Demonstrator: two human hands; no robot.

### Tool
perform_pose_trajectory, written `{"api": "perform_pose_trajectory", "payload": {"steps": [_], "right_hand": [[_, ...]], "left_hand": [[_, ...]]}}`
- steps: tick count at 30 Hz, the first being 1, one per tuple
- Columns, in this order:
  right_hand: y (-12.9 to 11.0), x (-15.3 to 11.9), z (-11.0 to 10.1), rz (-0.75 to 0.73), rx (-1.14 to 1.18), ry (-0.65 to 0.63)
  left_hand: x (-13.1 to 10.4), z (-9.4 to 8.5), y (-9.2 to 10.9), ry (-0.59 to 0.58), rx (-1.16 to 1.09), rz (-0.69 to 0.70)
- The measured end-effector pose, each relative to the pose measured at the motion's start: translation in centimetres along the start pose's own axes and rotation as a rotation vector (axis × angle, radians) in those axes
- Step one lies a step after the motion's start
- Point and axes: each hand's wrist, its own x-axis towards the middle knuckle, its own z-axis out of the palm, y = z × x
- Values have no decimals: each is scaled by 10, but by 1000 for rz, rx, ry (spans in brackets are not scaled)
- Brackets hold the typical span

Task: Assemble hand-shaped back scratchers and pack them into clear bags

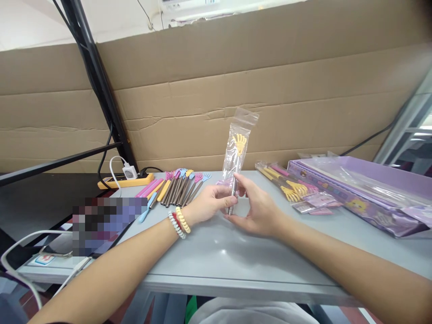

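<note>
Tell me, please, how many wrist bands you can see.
3, all on the left wrist: yellow coil frontmost, red band between, pale coil rearmost.

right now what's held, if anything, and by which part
The left hand and right hand hold the yellow-headed scratcher, its top in a clear bag, by its lower metal rod.

Single head view; camera sat above the near edge of the grey table (216,256), close in, faced forward and down across it. No shared view.
</note>
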Motion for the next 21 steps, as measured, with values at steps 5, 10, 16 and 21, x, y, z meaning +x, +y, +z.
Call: {"api": "perform_pose_trajectory", "payload": {"steps": [5,10,16,21], "right_hand": [[-2,1,1,-15,-62,41],[-2,2,-1,-54,-70,10],[-1,4,-3,-59,-23,-16],[0,6,-6,-41,41,-84]], "left_hand": [[1,1,-3,-38,31,22],[2,1,-5,-61,57,15],[2,-1,0,65,100,31],[3,-5,1,291,-55,56]]}}
